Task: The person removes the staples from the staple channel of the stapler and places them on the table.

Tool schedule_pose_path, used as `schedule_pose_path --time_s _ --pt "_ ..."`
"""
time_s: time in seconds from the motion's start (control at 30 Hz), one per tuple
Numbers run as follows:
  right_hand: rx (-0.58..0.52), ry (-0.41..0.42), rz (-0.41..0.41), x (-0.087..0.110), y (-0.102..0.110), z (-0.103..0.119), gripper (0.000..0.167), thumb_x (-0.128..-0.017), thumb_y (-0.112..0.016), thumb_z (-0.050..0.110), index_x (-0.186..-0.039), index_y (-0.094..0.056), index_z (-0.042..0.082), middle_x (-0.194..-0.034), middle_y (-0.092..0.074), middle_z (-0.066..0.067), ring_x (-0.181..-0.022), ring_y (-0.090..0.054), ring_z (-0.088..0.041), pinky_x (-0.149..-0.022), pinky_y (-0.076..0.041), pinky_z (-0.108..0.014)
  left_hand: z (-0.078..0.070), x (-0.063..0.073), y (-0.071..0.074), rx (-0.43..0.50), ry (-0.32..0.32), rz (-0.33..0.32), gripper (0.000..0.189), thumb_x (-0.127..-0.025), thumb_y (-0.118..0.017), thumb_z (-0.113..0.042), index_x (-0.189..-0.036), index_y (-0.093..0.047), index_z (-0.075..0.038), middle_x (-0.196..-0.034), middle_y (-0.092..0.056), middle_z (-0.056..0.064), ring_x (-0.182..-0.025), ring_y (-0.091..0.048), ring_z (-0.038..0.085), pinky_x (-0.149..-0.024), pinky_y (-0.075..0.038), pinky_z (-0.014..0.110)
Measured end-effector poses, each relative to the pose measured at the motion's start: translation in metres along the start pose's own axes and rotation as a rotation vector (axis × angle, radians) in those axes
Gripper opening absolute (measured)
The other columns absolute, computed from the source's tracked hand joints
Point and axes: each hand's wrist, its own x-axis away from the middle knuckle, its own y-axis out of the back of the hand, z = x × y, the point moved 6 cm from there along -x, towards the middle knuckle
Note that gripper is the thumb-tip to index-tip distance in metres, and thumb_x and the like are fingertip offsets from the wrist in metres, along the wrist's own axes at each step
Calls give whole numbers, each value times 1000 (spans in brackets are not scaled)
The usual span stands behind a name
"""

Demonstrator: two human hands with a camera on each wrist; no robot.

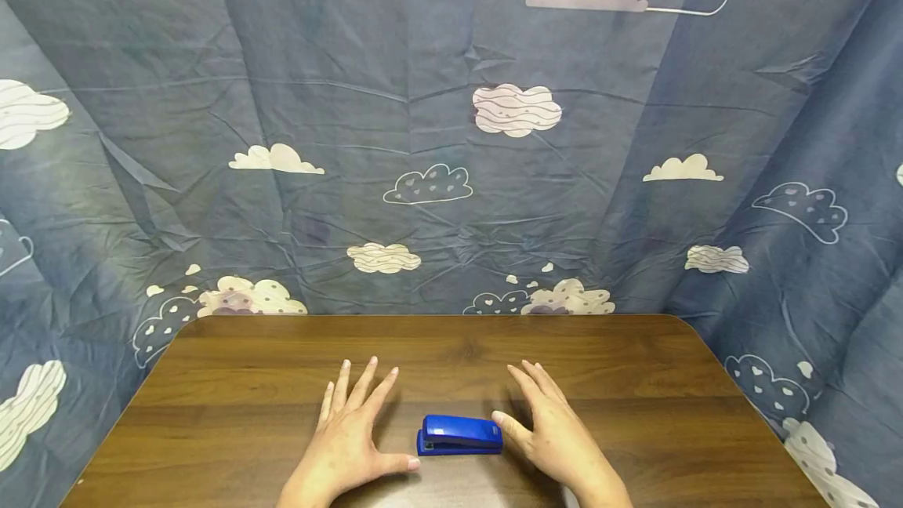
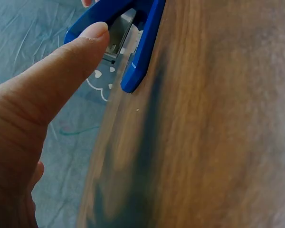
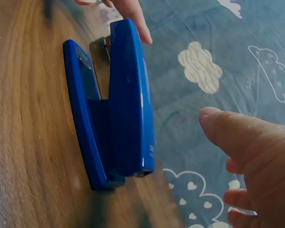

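Observation:
A blue stapler (image 1: 462, 435) lies on the wooden table between my two hands, its front end toward the left. My left hand (image 1: 347, 439) is spread with straight fingers, the thumb tip close to the stapler's front end. In the left wrist view that thumb (image 2: 52, 76) overlaps the stapler (image 2: 149, 52); contact cannot be told. On the other side my right hand (image 1: 557, 433) has its fingers extended, thumb beside the stapler's rear end. The right wrist view shows a gap between the stapler (image 3: 128, 99) and the right thumb (image 3: 237, 130). Neither hand grips anything.
The brown wooden table (image 1: 451, 351) has rounded far corners. Behind it and along both sides hangs a dark blue curtain (image 1: 353, 132) printed with clouds. Shadows of the hands fall on the tabletop.

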Motion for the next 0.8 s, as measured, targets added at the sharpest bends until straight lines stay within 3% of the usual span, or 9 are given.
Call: schedule_pose_path --time_s 0.37,0.6,0.8 --pt "8 52 -46 -2 -6 18 56 -86 -82 30 -137 -62 20 -133 -66 2 -125 -64 -21 -104 -51 -45 -7 0 -10 44 -42 17 114 -59 -87 -68 -156 -42 -29 -167 -32 10 -155 -15 49 -120 -16 70" --pt "32 190 -92 1 -10 33 50 -84 -84 28 -130 -66 20 -124 -70 5 -115 -68 -15 -97 -55 -41 -13 1 -13 54 -119 -36 109 -60 -88 -65 -153 -47 -24 -161 -42 15 -151 -25 51 -116 -24 71" --pt "60 298 -117 5 -14 42 49 -82 -85 24 -127 -67 19 -119 -71 7 -109 -69 -12 -93 -56 -37 -16 2 -18 94 -122 1 107 -63 -88 -63 -153 -48 -22 -159 -43 17 -151 -25 51 -117 -23 70"
